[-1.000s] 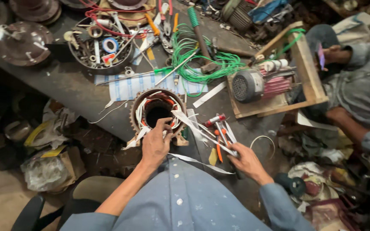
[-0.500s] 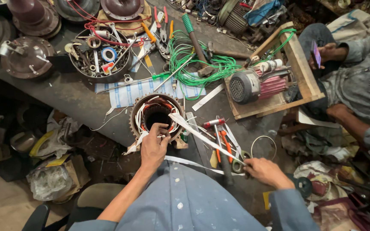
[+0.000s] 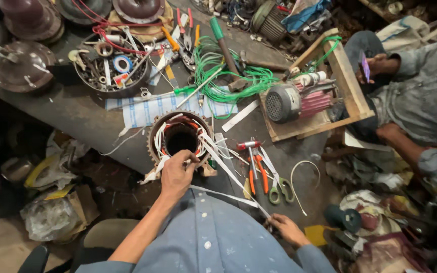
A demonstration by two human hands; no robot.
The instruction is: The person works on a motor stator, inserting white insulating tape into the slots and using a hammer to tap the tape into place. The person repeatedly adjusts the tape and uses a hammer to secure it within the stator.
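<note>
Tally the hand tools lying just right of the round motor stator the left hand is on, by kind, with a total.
Orange-handled pliers: 1
Green-handled scissors: 1
Total: 2
The left hand rests on the stator; the right hand pinches a white strip.

One head-worn view — looking steeply down, close over the workbench [image 3: 67,114], which runs toward eleven o'clock.

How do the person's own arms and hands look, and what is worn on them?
Both hands are bare, without gloves. No ring or watch is visible. The left hand continues into a bare forearm; its sleeve seems pushed up near the elbow. The right hand comes out of a blue-grey sleeve of a shirt with pale specks.
</note>
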